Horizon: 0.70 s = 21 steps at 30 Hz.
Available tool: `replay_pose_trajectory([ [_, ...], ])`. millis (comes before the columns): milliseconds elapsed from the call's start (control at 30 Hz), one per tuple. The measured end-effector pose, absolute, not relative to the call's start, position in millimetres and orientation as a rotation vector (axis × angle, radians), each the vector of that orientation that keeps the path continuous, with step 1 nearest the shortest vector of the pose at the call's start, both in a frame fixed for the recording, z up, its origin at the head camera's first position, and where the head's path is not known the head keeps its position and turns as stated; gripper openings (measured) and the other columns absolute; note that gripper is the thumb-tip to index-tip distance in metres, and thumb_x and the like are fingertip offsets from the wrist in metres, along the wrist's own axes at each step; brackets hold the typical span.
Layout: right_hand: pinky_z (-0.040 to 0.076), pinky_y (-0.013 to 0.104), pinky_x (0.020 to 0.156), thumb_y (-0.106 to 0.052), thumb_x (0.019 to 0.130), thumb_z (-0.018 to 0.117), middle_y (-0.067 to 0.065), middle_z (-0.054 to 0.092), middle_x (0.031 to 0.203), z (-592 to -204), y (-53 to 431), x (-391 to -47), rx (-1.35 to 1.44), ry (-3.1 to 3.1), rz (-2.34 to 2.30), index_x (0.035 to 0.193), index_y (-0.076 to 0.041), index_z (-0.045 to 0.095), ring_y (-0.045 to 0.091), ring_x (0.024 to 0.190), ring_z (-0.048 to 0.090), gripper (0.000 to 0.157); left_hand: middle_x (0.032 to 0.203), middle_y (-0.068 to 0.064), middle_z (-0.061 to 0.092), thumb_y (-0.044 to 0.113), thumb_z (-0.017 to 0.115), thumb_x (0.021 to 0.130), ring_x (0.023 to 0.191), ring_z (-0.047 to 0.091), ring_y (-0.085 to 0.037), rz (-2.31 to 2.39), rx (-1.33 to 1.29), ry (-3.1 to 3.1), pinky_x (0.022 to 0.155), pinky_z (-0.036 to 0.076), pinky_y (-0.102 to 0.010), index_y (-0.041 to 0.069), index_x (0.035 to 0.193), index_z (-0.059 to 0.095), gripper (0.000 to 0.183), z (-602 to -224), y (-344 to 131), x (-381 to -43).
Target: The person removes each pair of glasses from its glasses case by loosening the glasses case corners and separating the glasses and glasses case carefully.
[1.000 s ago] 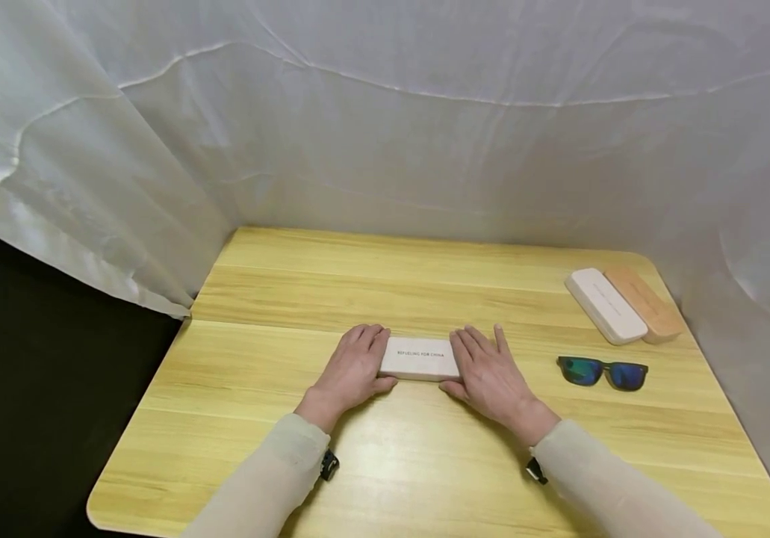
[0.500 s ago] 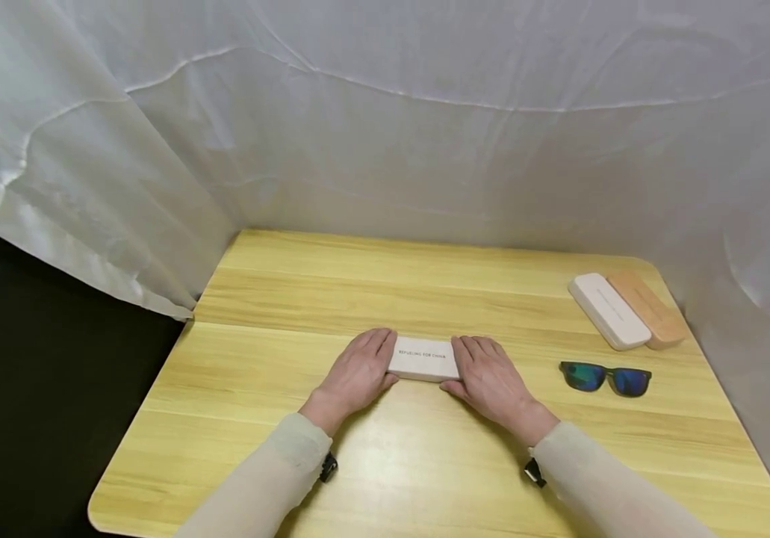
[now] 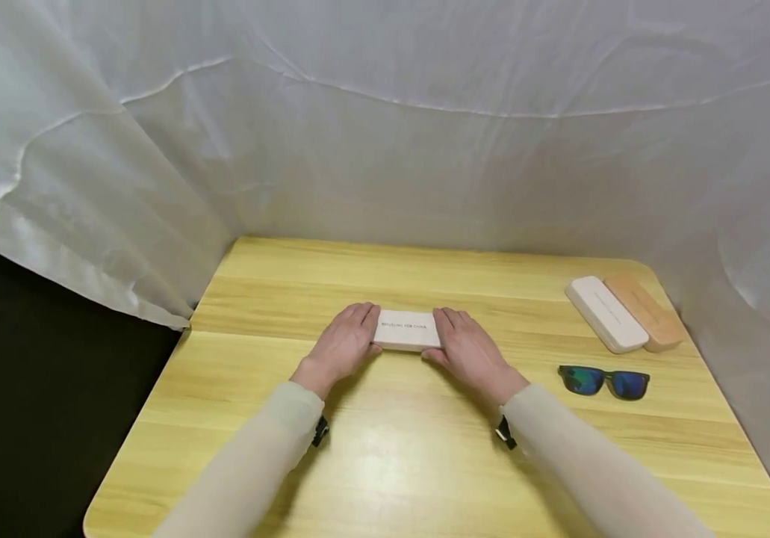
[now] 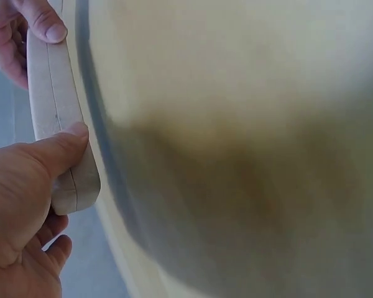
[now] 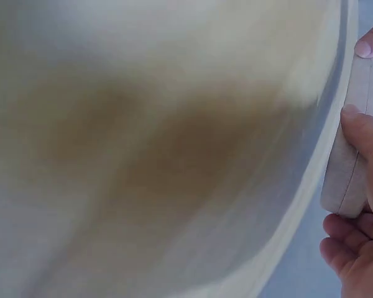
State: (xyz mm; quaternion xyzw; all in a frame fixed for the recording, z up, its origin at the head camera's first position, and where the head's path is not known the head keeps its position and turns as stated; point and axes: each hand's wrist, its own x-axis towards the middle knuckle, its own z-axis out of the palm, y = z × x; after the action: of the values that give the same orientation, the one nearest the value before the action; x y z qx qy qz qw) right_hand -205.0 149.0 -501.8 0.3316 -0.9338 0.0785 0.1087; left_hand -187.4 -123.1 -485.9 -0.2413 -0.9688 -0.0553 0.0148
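Observation:
A white glasses case (image 3: 406, 333) with dark lettering on its lid lies crosswise between my two hands, lid down tight. My left hand (image 3: 343, 342) grips its left end, thumb on the near side and fingers over the far side. At the opposite end my right hand (image 3: 470, 348) holds it the same way. Both wrist views show the thumbs pressed on the case's long side, a thin seam running along it (image 4: 57, 93); the curled fingers are partly hidden behind it.
Sunglasses with blue-green lenses (image 3: 583, 380) lie to the right on the wooden table (image 3: 385, 448). Behind them, a second white case (image 3: 606, 314) sits against an orange case (image 3: 645, 314). A pale curtain (image 3: 425, 172) hangs along the table's back and sides.
Both hands have carried the white glasses case away from me and slightly left during the last half second. The sunglasses and the other two cases have stayed put.

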Motion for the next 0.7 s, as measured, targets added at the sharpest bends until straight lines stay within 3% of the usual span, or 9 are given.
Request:
replay_pose_trajectory([
  [367,0.039,0.052,0.123,-0.043,0.100,0.072,0.033,0.050,0.152,-500.2,118.4,-243.7,0.917,-2.861,0.286,0.154,0.011,0.038,0.045,0.142,0.051,0.084,0.166,-0.023,0.037,0.032,0.060,0.108,0.156,0.034,-0.035,-0.061,-0.629,-3.072,0.131,0.023,-0.044,-0.006,0.163,0.025,0.076,-486.6,-133.9,-219.4],
  [700,0.038,0.051,0.123,-0.042,0.103,0.068,0.033,0.046,0.156,-510.0,105.8,-255.9,0.879,-2.915,0.305,0.156,0.010,0.034,0.044,0.144,0.048,0.082,0.170,-0.023,0.028,0.032,0.052,0.112,0.160,0.027,-0.034,0.029,-0.555,-3.147,0.133,0.015,-0.043,-0.006,0.165,0.018,0.074,-494.2,-135.2,-229.1],
])
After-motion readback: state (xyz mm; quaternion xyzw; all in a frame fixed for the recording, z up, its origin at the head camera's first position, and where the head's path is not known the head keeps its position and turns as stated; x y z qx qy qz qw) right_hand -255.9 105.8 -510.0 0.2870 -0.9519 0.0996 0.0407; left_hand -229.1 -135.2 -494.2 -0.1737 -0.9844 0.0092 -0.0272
